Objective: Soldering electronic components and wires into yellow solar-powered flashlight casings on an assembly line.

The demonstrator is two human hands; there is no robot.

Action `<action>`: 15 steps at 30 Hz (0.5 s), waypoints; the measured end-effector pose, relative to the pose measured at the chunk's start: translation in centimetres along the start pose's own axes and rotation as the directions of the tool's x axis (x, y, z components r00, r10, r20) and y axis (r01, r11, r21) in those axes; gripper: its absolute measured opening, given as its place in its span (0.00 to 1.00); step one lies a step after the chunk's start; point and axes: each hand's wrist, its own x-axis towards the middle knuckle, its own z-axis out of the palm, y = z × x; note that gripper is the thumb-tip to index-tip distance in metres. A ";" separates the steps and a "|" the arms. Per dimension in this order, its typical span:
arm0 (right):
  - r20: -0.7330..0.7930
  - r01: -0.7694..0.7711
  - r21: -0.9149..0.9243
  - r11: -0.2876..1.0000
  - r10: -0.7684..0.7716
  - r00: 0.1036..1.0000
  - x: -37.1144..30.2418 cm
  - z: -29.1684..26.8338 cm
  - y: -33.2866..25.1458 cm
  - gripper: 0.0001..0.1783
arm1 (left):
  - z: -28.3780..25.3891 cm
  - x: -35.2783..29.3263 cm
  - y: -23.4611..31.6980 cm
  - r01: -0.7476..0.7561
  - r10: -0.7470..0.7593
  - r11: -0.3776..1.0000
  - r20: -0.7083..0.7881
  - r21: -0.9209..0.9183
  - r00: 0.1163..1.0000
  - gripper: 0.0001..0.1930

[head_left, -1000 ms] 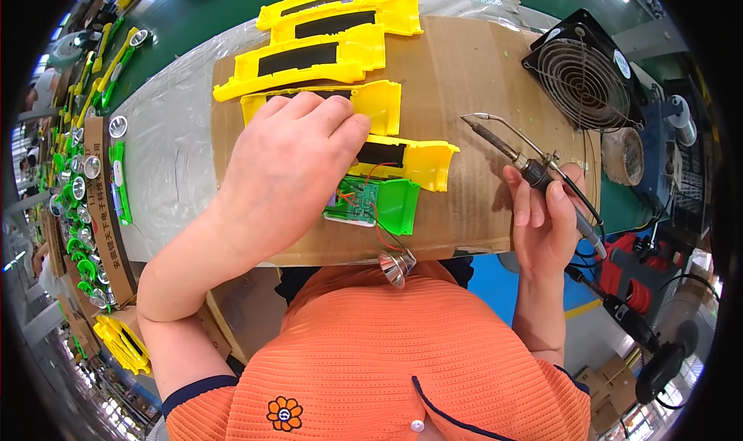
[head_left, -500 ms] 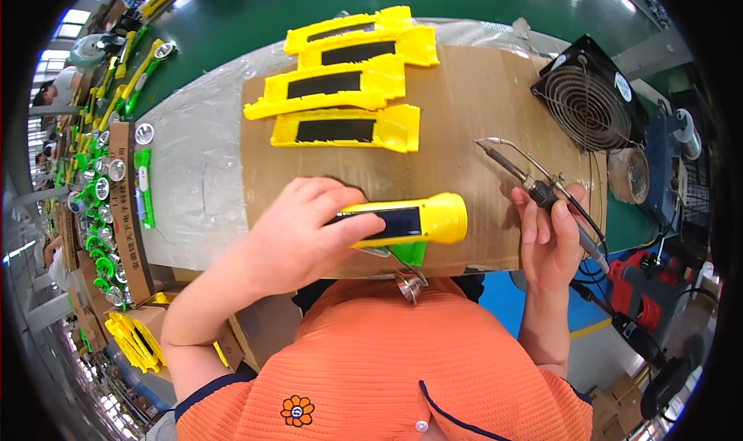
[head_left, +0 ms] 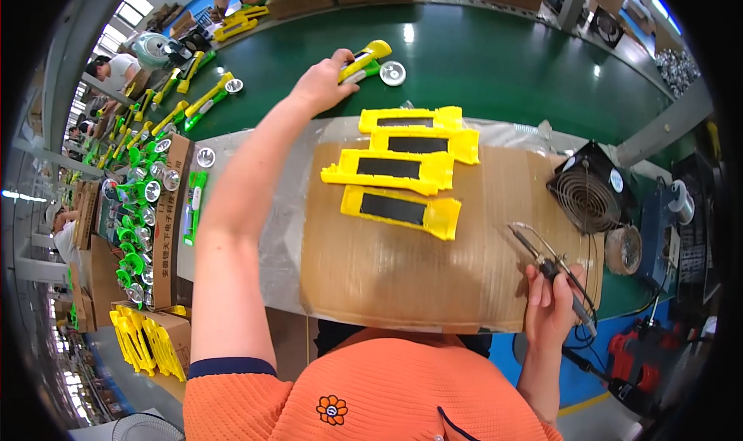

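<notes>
Out at arm's length over the green belt, my left hand (head_left: 323,86) grips a yellow flashlight housing (head_left: 370,56) with a green part beneath it. A round silver reflector (head_left: 392,73) is beside its far end. My right hand (head_left: 549,305) stays above the cardboard's right side, fingers closed round a soldering iron (head_left: 548,267) with a thin metal feed tube along it. The iron's tip points up and left. Between the hands, several yellow casings with dark panels (head_left: 393,207) lie in a staggered row on the cardboard sheet (head_left: 371,274).
A black fan (head_left: 588,189) stands at the right, near a tape roll (head_left: 622,249) and a blue box-like unit (head_left: 656,220). At the left, a carton (head_left: 172,240) borders green parts with reflectors. More flashlights (head_left: 205,100) lie on the belt (head_left: 495,61); co-workers are beyond.
My left hand has carried the yellow flashlight housing, with its green part and reflector, from over the cardboard forward to the green belt. My right hand still holds the soldering iron.
</notes>
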 end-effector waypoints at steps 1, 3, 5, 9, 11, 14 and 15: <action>0.004 0.000 0.002 1.000 0.000 1.000 0.0 -0.1 0.2 0.08 | -0.1 -0.1 -0.2 0.037 -0.036 0.996 -0.010 0.085 0.999 0.30; -0.001 -0.029 0.037 0.999 0.029 1.000 0.2 -0.2 0.4 0.08 | -0.8 -2.0 1.0 0.060 -0.028 0.962 -0.121 0.266 0.992 0.32; -0.003 -0.072 0.082 0.994 0.072 0.997 0.2 -0.1 0.5 0.08 | -2.1 -4.7 0.4 0.016 0.072 0.963 -0.316 0.268 0.946 0.30; 0.031 -0.064 0.066 0.996 0.062 0.998 -0.2 -2.0 0.3 0.07 | -6.1 -13.2 0.5 0.114 0.012 0.952 -0.409 0.284 0.912 0.23; 0.055 -0.088 0.095 0.992 0.083 0.995 0.1 -2.1 0.5 0.09 | -7.7 -18.9 -1.5 0.414 -0.160 0.789 -0.499 0.454 0.852 0.24; -0.042 -0.119 0.088 0.989 0.123 0.992 0.7 -0.9 0.4 0.13 | -9.1 -25.8 -5.3 0.719 -0.431 0.449 -0.576 0.531 0.694 0.26; 0.028 -0.192 0.048 0.980 0.191 0.981 0.3 -0.4 -0.3 0.18 | -9.4 -27.2 -6.0 0.745 -0.505 0.402 -0.550 0.532 0.665 0.26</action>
